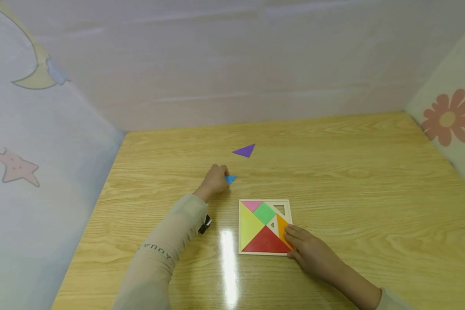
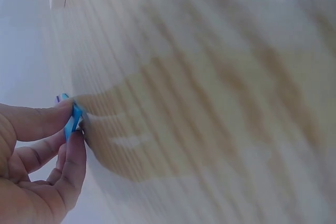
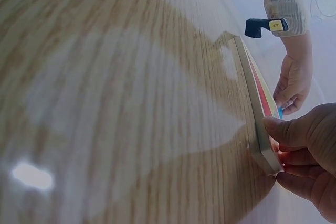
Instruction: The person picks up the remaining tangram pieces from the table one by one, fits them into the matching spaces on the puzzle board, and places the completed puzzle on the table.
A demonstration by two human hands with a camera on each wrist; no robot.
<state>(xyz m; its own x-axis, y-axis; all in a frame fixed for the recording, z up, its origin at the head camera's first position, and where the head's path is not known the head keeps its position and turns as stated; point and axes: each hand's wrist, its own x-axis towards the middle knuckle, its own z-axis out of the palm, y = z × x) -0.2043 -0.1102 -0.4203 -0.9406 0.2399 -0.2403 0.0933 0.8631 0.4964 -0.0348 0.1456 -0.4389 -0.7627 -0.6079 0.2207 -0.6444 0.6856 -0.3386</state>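
In the head view, my left hand [image 1: 215, 179] pinches a small blue triangle [image 1: 230, 178] above the table. The left wrist view shows the blue triangle [image 2: 75, 121] between thumb and fingertips. A square tangram tray [image 1: 239, 228] lies to the right and nearer. It contains yellow [image 1: 249, 227], red [image 1: 266, 242], pink [image 1: 252, 205], green [image 1: 264, 213] and orange [image 1: 281, 228] pieces. Two pale areas with triangular cut-outs show in it. My right hand [image 1: 314, 252] holds the tray at its lower right corner, fingers over the orange piece's edge, thumb against the near corner.
Beyond my left hand, a purple triangle [image 1: 246, 150] lies on the wooden table [image 1: 352, 172]. Decorated walls [image 1: 255, 64] border the table at the back and both sides. A black wrist device [image 1: 205, 224] is on the left sleeve.
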